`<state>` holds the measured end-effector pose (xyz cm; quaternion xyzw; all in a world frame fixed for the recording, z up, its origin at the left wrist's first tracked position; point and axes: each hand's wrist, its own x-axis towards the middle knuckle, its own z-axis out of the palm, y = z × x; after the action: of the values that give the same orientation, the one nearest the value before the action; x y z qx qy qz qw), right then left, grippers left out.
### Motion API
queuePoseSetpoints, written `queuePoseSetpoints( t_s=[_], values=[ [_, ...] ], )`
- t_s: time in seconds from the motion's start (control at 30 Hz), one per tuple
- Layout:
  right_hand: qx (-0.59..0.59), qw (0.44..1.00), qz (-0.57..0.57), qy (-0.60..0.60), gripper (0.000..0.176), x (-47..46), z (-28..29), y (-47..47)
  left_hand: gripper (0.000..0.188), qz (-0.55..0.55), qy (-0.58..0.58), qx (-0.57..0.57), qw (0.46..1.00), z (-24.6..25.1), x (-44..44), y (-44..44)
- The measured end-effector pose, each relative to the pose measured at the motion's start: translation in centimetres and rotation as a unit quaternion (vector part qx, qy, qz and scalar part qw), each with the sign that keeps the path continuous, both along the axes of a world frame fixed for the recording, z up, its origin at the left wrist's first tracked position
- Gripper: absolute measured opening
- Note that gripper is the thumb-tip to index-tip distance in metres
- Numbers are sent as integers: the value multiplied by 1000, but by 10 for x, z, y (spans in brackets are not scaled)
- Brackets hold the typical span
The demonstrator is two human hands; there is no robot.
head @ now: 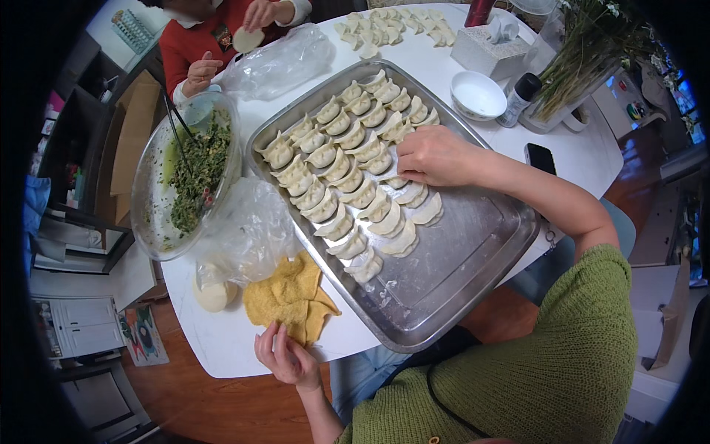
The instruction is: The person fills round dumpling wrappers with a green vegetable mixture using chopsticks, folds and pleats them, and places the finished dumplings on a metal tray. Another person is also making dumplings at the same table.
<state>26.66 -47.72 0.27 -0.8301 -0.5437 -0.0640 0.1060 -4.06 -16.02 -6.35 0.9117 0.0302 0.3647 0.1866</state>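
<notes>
A metal tray [444, 261] holds rows of pleated dumplings [358, 136], with floury smears on its bare near part. My right hand [435, 156] reaches over the tray from the right, its fingers bent down around the edge of one dumpling [395, 181] that they partly cover. Low at the table's near edge is my left hand [288, 358], fingers loosely curled and apart with nothing seen in them. Its fingertips are at the lower edge of a crumpled yellow cloth [283, 297]; whether they touch it is unclear. Round dough wrappers [213, 294] lie left of the cloth, partly under a clear plastic bag [249, 233].
A clear bowl of green filling [202, 172] with chopsticks [178, 130] stands left. Across the table, a person in red [191, 47] holds a wrapper [248, 40]. More dumplings [377, 28] lie at the back. A white bowl [478, 95], tissue box [489, 53] and phone [539, 159] are right.
</notes>
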Motion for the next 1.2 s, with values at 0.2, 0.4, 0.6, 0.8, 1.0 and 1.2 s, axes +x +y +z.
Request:
queuePoseSetpoints(
  t_s=[0.2,0.4,0.6,0.8,1.0,1.2],
  values=[
    [44,998,-21,34,13,-9,14,-12,35,-3,-2,5,1000,1,0,0],
    [10,997,27,74,12,-29,9,-18,36,-5,0,5,1000,2,0,-1],
    [2,999,-4,51,11,-23,-4,-15,36,-6,-7,0,1000,1,1,0],
    [11,997,-7,73,13,-26,9,-15,35,-5,-1,4,1000,1,0,0],
    [-18,993,59,104,13,-49,24,-26,36,-9,-3,1,1000,1,0,0],
    [-4,995,30,98,12,-53,11,-24,36,-6,-9,12,1000,0,1,2]
  ],
)
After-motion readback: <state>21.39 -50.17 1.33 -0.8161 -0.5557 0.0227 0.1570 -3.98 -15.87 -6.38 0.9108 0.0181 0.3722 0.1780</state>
